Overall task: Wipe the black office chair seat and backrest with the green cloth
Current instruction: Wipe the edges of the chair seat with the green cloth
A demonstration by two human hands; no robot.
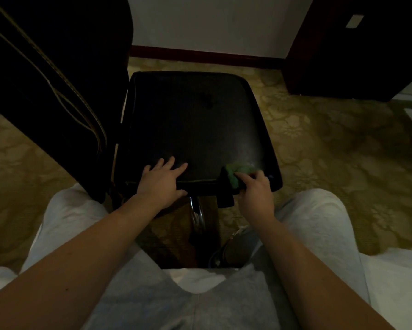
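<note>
Right grip (255, 190) is curled round the bunched-up green cloth (237, 172), holding it on the black office chair seat (195, 120) down at the seat's 5 o'clock corner, right by the near edge. Left grip (162, 181) is wide, fingers spread flat on the seat around 7 o'clock, holding nothing. A chrome column (197, 215) shows under the seat, there's floral carpet (319, 139) all round, and dark furniture (45, 67) stands at 10 o'clock.
</note>
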